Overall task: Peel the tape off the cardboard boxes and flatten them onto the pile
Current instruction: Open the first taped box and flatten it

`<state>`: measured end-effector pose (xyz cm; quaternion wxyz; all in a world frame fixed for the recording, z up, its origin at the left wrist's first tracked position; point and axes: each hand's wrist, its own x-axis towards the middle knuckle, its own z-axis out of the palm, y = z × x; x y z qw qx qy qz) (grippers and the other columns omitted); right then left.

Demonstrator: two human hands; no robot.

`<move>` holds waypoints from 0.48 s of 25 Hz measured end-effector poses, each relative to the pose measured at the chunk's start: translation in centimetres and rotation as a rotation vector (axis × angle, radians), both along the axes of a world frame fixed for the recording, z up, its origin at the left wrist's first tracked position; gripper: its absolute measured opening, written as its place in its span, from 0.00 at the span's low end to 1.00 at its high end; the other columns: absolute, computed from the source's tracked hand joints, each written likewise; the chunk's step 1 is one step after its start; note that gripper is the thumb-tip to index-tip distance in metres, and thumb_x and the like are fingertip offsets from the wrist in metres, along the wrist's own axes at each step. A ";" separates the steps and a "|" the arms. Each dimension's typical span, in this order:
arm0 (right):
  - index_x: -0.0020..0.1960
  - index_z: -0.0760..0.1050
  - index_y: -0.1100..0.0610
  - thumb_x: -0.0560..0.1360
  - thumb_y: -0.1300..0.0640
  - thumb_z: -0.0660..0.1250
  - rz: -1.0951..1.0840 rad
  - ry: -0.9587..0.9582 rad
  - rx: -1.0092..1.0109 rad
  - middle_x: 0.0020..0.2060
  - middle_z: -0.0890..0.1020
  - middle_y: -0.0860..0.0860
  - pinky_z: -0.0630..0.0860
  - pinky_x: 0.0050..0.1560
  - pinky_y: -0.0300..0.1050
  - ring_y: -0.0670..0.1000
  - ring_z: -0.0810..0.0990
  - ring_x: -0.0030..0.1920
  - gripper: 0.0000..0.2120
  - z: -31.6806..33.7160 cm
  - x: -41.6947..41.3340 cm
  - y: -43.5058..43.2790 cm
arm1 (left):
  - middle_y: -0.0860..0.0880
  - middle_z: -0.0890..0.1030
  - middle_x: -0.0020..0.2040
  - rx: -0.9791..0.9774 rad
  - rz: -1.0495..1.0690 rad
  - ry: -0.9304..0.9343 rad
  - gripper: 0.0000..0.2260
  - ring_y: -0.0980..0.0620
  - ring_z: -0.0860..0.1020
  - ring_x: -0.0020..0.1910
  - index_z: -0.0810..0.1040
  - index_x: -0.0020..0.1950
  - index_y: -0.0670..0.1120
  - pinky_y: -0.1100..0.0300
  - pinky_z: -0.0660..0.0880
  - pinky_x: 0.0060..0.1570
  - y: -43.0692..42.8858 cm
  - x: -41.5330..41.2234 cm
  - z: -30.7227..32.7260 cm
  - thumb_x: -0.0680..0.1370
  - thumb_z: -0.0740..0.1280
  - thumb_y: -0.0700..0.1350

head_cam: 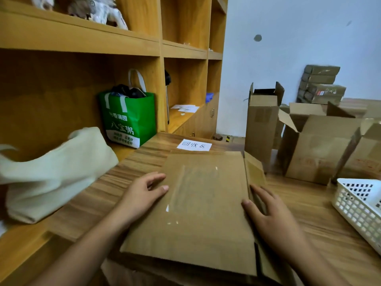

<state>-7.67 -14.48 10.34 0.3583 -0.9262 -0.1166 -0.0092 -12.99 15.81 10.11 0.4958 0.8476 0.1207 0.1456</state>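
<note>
A flattened cardboard box [198, 213] lies on the wooden table [86, 203] in front of me, with a patch of clear tape [193, 188] shining on its top face. My left hand [144, 195] rests on its left edge with fingers nearly straight. My right hand [270, 219] presses flat along its right edge, beside a raised side flap [254, 168]. More flat cardboard shows beneath it at the near edge. Open, upright boxes stand at the right: a tall one [261, 120] and a wider one [317, 145].
A white paper label [194, 144] lies just beyond the flattened box. A white perforated basket [360, 205] sits at the right. A cream cloth bag [51, 176] and a green tote bag [129, 118] stand on the left by the wooden shelving [160, 50]. Stacked packages [319, 85] lean at the far wall.
</note>
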 end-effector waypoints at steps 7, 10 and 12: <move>0.80 0.59 0.47 0.80 0.38 0.61 0.087 0.064 0.047 0.79 0.61 0.52 0.62 0.76 0.53 0.55 0.62 0.77 0.33 -0.6 7.6 10.7 | 0.50 0.73 0.74 0.202 0.026 0.101 0.21 0.55 0.72 0.69 0.77 0.71 0.49 0.61 0.64 0.65 9.4 7.2 1.6 0.79 0.71 0.52; 0.80 0.56 0.42 0.78 0.34 0.58 0.089 0.094 -0.116 0.81 0.57 0.52 0.59 0.76 0.56 0.58 0.59 0.79 0.33 -1.8 9.3 13.3 | 0.50 0.71 0.76 0.312 -0.028 0.172 0.22 0.53 0.69 0.73 0.77 0.71 0.53 0.58 0.64 0.70 11.8 10.0 0.4 0.78 0.70 0.57; 0.80 0.54 0.37 0.78 0.31 0.55 0.093 0.091 -0.256 0.81 0.54 0.49 0.57 0.75 0.59 0.59 0.56 0.79 0.32 -2.3 9.4 14.3 | 0.50 0.68 0.78 0.384 -0.028 0.217 0.23 0.52 0.65 0.76 0.75 0.72 0.55 0.54 0.61 0.74 12.9 10.8 -0.5 0.78 0.68 0.59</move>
